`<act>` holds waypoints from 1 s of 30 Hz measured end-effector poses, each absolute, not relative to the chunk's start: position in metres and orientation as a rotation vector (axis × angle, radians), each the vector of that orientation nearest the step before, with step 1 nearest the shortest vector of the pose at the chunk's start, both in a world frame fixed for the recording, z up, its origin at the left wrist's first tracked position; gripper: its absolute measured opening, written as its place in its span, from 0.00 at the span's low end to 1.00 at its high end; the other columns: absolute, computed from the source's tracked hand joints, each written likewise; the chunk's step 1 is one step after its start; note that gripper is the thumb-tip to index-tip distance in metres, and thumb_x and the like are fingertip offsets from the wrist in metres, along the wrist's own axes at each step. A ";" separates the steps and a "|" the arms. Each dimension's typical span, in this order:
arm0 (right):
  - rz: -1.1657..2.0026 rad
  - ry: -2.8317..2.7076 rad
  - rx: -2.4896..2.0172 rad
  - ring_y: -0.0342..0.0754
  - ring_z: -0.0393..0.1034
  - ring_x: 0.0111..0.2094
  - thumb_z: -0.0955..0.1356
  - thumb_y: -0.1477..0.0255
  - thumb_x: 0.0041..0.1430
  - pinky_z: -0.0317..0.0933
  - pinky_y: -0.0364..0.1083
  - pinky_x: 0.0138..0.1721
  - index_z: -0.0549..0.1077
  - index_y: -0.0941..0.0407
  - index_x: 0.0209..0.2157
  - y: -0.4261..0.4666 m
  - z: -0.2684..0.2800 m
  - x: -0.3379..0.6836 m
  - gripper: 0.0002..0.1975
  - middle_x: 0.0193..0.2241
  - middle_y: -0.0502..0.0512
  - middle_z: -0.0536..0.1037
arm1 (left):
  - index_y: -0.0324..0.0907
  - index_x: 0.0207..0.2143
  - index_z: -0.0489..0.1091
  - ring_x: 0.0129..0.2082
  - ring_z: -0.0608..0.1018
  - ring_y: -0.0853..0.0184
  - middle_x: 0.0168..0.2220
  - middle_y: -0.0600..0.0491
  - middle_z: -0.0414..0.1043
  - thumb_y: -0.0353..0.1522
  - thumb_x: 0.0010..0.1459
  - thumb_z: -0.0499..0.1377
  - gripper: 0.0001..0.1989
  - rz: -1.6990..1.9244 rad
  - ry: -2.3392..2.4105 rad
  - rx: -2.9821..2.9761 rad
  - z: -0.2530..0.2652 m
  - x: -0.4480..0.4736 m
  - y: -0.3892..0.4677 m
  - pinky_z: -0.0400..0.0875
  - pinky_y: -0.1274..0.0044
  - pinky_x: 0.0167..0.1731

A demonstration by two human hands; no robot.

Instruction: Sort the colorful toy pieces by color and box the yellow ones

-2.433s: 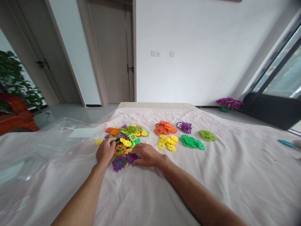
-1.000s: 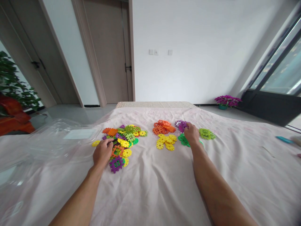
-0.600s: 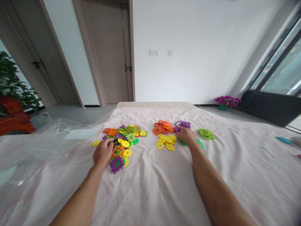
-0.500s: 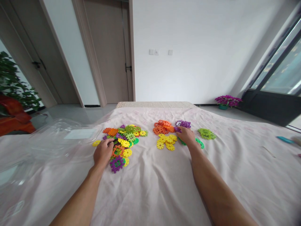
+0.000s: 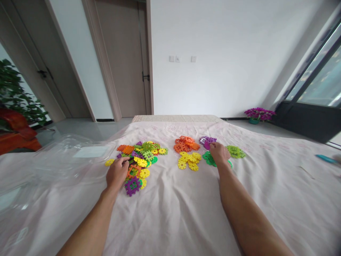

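Note:
My left hand (image 5: 116,172) rests at the near left side of a mixed pile of plastic building pieces (image 5: 147,146), its fingers bent together. Whatever may lie between those fingertips is hidden. My right hand (image 5: 220,153) reaches to the purple pile (image 5: 210,139), its fingertips pinched on a purple square building piece (image 5: 206,145) at the pile's near edge. Beneath and beside that hand lie green pieces (image 5: 209,159), partly covered. Orange pieces (image 5: 183,145) and yellow round pieces (image 5: 192,160) form separate heaps to its left; light green pieces (image 5: 236,152) lie to its right.
Clear plastic containers (image 5: 66,156) stand at the left on the pink cloth (image 5: 170,213). A blue object (image 5: 325,158) and a thin stick (image 5: 306,172) lie at the right. Beyond the table are a door (image 5: 119,57), a white wall and a potted purple plant (image 5: 258,113).
My right hand has moved slightly right, bringing the purple piece from beside the orange heap to the purple pile. More of the green pieces now shows. My left hand stays in place.

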State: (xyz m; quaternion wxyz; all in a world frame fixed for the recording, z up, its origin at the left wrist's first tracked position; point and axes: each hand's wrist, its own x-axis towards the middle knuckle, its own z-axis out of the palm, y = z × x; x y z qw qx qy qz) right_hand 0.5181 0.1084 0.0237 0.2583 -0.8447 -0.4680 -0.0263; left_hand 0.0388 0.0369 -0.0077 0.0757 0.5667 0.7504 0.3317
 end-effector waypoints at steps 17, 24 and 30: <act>-0.012 -1.782 -1.560 0.50 0.75 0.41 0.63 0.73 0.61 0.64 0.45 0.44 0.78 0.54 0.45 0.100 0.040 0.437 0.15 0.42 0.55 0.81 | 0.50 0.47 0.75 0.46 0.76 0.60 0.50 0.51 0.75 0.37 0.60 0.51 0.17 0.988 2.257 1.700 -0.005 0.041 0.034 0.69 0.72 0.43; 0.195 -2.320 -0.966 0.44 0.73 0.37 0.64 0.75 0.62 0.63 0.42 0.40 0.77 0.54 0.43 0.055 0.038 0.340 0.12 0.38 0.53 0.80 | 0.50 0.46 0.76 0.46 0.76 0.62 0.49 0.53 0.76 0.36 0.60 0.51 0.17 1.007 2.248 1.695 -0.006 0.041 0.034 0.69 0.74 0.43; 0.182 -2.647 -0.777 0.48 0.68 0.45 0.65 0.70 0.65 0.61 0.45 0.45 0.73 0.53 0.50 0.022 0.029 0.291 0.13 0.44 0.56 0.75 | 0.49 0.46 0.75 0.49 0.76 0.62 0.49 0.52 0.76 0.36 0.60 0.51 0.16 1.027 2.237 1.714 -0.006 0.041 0.034 0.69 0.73 0.47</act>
